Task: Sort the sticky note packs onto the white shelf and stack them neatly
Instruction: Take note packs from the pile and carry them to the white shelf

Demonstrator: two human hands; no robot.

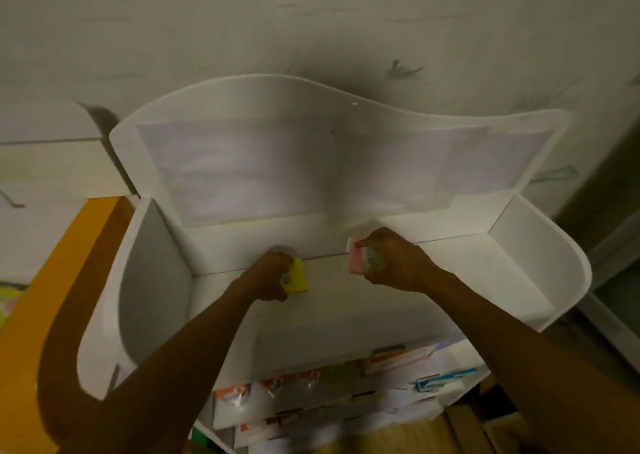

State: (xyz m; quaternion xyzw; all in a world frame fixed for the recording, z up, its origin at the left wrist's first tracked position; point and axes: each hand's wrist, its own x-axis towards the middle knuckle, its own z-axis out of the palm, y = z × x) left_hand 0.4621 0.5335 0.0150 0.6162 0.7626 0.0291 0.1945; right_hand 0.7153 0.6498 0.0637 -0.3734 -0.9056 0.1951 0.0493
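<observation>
Sticky note packs are over the top board of the white shelf (pixel 450 280). The left hand (pixel 273 277) grips the yellow pack (pixel 297 277); the right hand (pixel 391 259) grips the pink pack (pixel 356 261). They look light, small and firm, so hold each by its sides.

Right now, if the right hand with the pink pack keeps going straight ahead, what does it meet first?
Probably the shelf's back panel. The right hand holds the pink pack close to it, with nothing visible between, though depth is unclear.
</observation>
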